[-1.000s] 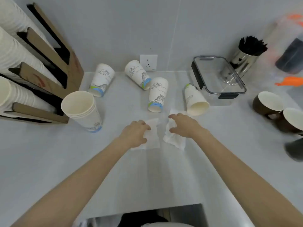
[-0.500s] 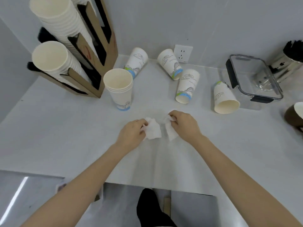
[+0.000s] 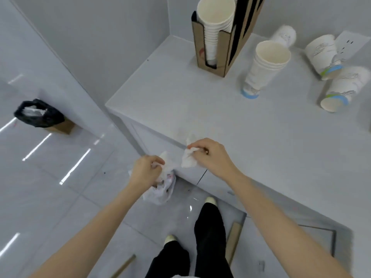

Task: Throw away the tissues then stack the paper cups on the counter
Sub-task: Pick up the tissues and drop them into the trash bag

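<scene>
My left hand [image 3: 146,171] is closed on a crumpled white tissue [image 3: 167,159], held out past the counter's front edge above a small white-bagged bin [image 3: 160,190] on the floor. My right hand [image 3: 211,156] pinches a second white tissue [image 3: 188,159] right at the counter edge [image 3: 152,135]. An upright stack of paper cups [image 3: 265,68] stands on the counter. Three loose cups lie on their sides at the far right: one [image 3: 323,56], one [image 3: 339,89] and one behind the stack [image 3: 285,36].
A cardboard cup dispenser [image 3: 218,37] full of cups stands at the counter's back left. A black-bagged bin [image 3: 39,115] sits on the floor at left, by the wall. My legs and shoes [image 3: 208,233] are below, on grey floor tiles.
Both hands lifted the tissues off the counter and drew them back to its front edge. The view swung left and down, bringing the floor and bins into sight.
</scene>
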The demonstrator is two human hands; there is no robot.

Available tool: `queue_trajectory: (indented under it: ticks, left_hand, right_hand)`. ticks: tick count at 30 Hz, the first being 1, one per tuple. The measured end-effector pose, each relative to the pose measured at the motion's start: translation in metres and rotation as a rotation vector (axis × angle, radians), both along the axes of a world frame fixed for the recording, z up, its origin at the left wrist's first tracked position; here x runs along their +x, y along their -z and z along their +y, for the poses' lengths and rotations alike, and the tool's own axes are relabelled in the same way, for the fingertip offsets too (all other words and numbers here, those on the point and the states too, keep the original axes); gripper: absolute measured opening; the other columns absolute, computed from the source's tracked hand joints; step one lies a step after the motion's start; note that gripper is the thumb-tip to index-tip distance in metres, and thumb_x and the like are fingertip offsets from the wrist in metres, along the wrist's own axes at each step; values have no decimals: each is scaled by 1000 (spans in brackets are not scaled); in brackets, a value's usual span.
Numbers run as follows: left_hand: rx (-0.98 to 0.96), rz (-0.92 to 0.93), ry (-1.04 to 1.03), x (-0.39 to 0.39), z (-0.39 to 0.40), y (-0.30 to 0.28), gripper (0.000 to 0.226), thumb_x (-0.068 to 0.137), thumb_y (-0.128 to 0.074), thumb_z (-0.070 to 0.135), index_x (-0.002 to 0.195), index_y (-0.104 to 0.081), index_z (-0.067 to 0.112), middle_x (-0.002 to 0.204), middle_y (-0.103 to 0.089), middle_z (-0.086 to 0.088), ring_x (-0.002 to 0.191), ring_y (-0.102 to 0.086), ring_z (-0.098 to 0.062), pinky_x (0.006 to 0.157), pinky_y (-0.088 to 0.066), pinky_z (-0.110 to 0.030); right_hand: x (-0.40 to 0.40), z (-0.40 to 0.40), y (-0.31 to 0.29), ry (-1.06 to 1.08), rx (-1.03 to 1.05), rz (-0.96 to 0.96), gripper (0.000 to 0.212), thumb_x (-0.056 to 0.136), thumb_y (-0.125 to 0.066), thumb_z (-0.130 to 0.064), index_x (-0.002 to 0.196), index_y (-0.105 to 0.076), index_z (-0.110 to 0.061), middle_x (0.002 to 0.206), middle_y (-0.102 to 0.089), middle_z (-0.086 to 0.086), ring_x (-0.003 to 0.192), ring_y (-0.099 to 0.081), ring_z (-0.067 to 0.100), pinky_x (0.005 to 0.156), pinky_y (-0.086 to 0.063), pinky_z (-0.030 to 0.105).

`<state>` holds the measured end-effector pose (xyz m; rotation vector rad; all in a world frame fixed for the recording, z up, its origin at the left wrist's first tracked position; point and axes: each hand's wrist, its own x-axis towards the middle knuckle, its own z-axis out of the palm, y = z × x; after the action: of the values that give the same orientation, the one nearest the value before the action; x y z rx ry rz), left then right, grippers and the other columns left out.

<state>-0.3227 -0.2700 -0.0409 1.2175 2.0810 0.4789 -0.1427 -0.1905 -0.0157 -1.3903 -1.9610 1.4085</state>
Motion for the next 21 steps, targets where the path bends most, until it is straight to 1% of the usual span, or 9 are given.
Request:
queue_trajectory:
  ticks: [3, 5, 7, 9, 11, 13, 16, 18, 21]
  left_hand:
    - [-141, -11, -87, -32, -22, 32, 29, 80, -50, 3, 102, -68, 7, 119, -58, -17, 107, -55, -32, 85, -39, -28]
    - [-214, -32, -163, -49, -32, 62, 32, 80, -52, 6, 109, -65, 8, 124, -56, -16, 110, -54, -30, 83, -38, -26]
    - [-260, -64, -219, -60, -39, 92, 37, 78, -55, 6, 114, -61, 6, 127, -53, -17, 110, -54, -31, 81, -38, -25]
    - [-297, -63, -222, -68, -43, 120, 41, 76, -58, 3, 117, -58, 3, 128, -51, -20, 111, -53, -32, 87, -40, -29]
    - [-318, -47, -242, -76, -44, 151, 41, 75, -59, 0, 116, -59, 2, 127, -51, -21, 109, -54, -33, 88, -41, -29]
    - [-314, -49, -295, -85, -44, 185, 37, 76, -57, -1, 112, -62, 2, 124, -55, -20, 102, -57, -31, 78, -41, -26]
    - [-244, -33, -357, -93, -39, 226, 28, 79, -51, -3, 100, -68, 3, 110, -67, -18, 78, -57, -24, 66, -39, -20]
    - [-175, -11, -380, -100, -30, 260, 25, 79, -50, -3, 93, -70, 3, 99, -71, -17, 66, -50, -17, 55, -34, -11]
    - [-139, 14, -396, -109, -14, 316, 23, 78, -53, 1, 92, -71, 7, 89, -70, -16, 58, -47, -15, 46, -30, -12]
  right_hand:
    - [-31, -19, 36, -109, -64, -83, 33, 80, -58, -8, 111, -66, -12, 111, -60, 4, 93, -56, 13, 77, -37, 7]
    - [-46, -28, 63, -167, -139, -137, 44, 75, -62, -7, 120, -60, -11, 123, -55, 8, 105, -54, 18, 89, -39, 18]
    - [-59, -31, 97, -197, -171, -190, 49, 74, -60, -1, 122, -58, -9, 124, -54, 11, 108, -54, 21, 85, -38, 11]
    - [-68, -33, 129, -167, -175, -235, 42, 76, -56, 0, 116, -64, -8, 117, -60, 13, 104, -57, 22, 70, -36, 2]
    - [-79, -33, 163, -141, -155, -277, 32, 80, -54, -6, 108, -68, -10, 108, -68, 11, 98, -61, 23, 65, -37, 8]
    - [-90, -29, 200, -121, -145, -293, 28, 82, -56, -14, 108, -65, -15, 102, -70, 7, 91, -63, 23, 72, -43, 19]
    - [-104, -23, 245, -60, -202, -270, 30, 83, -61, -21, 110, -54, -15, 93, -64, 1, 86, -62, 21, 78, -50, 33]
    - [-114, -19, 285, -41, -231, -269, 20, 82, -62, -21, 100, -55, -15, 86, -61, -1, 80, -59, 19, 73, -47, 30]
    - [-133, -16, 347, 17, -274, -204, 11, 80, -60, -11, 91, -59, -13, 75, -59, -6, 70, -54, 14, 64, -42, 18]
